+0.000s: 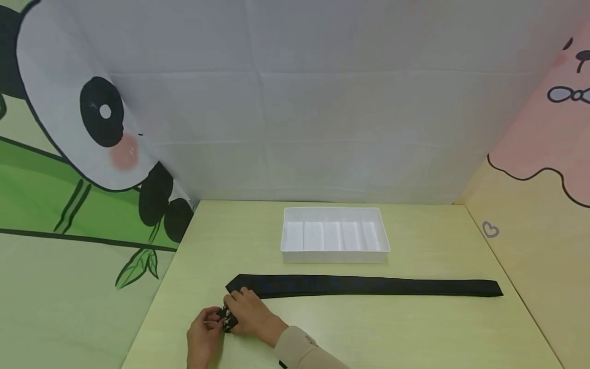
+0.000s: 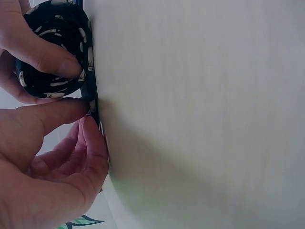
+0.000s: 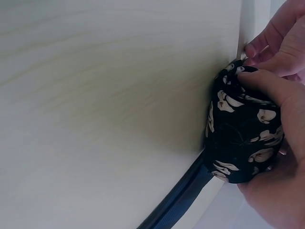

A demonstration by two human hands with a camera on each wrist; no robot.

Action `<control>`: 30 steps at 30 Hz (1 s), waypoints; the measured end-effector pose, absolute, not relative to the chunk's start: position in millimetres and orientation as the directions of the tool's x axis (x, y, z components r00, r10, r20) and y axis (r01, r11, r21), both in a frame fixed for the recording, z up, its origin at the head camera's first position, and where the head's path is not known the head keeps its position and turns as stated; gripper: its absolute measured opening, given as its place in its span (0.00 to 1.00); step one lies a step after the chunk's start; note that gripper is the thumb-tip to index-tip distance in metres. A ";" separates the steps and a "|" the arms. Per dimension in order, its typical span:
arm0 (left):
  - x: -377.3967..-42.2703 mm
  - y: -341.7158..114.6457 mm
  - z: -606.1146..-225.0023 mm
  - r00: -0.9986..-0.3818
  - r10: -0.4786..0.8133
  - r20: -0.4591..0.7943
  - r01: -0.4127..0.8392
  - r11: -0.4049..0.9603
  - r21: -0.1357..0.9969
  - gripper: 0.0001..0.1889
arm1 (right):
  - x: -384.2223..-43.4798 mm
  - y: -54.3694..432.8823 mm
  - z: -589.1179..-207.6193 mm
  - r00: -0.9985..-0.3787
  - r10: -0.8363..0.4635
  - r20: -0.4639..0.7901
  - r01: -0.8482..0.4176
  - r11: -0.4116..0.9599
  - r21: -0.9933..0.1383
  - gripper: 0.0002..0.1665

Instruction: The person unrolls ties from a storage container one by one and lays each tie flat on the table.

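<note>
A rolled-up black necktie with a pale floral print [image 1: 228, 320] stands on its edge near the table's front left. Its coil shows in the left wrist view, and its patterned outer side [image 3: 243, 138] in the right wrist view. My right hand [image 1: 252, 312] grips the roll, thumb against the coiled layers. Close beside it, my left hand [image 1: 203, 335] pinches the tie's loose end [image 2: 93, 106] between thumb and fingers, low at the table. Just beyond the hands a plain dark necktie [image 1: 369, 285] lies stretched out flat, its pointed wide end to the left.
A white tray with several compartments [image 1: 335, 257] sits behind the dark tie. The pale yellow table [image 1: 415, 333] meets a white backdrop [image 1: 313, 128] at the rear, with cartoon-printed panels at both sides. A small dark piece [image 1: 282, 364] shows beside the right sleeve.
</note>
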State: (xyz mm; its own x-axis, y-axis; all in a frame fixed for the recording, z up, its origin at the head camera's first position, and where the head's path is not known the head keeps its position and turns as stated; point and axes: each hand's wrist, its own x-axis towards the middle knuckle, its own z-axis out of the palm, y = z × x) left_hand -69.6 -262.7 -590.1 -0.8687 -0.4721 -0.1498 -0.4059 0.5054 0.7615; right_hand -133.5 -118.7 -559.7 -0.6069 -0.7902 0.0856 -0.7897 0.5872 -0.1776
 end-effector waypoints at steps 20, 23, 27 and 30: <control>-70.7 -258.3 -589.9 -0.881 -0.436 -0.182 -0.405 0.497 0.767 0.19 | -132.7 -105.7 -564.7 -0.577 -0.802 0.154 -0.806 0.529 -0.265 0.30; -71.4 -257.6 -589.5 -0.885 -0.427 -0.187 -0.404 0.500 0.766 0.20 | -132.5 -103.9 -564.7 -0.573 -0.804 0.162 -0.810 0.524 -0.264 0.31; -72.0 -255.9 -588.9 -0.891 -0.414 -0.187 -0.397 0.512 0.762 0.20 | -131.8 -101.9 -565.2 -0.571 -0.805 0.163 -0.812 0.523 -0.260 0.32; -71.9 -254.5 -589.5 -0.899 -0.403 -0.174 -0.383 0.529 0.757 0.20 | -131.2 -99.4 -565.8 -0.566 -0.809 0.158 -0.813 0.517 -0.267 0.33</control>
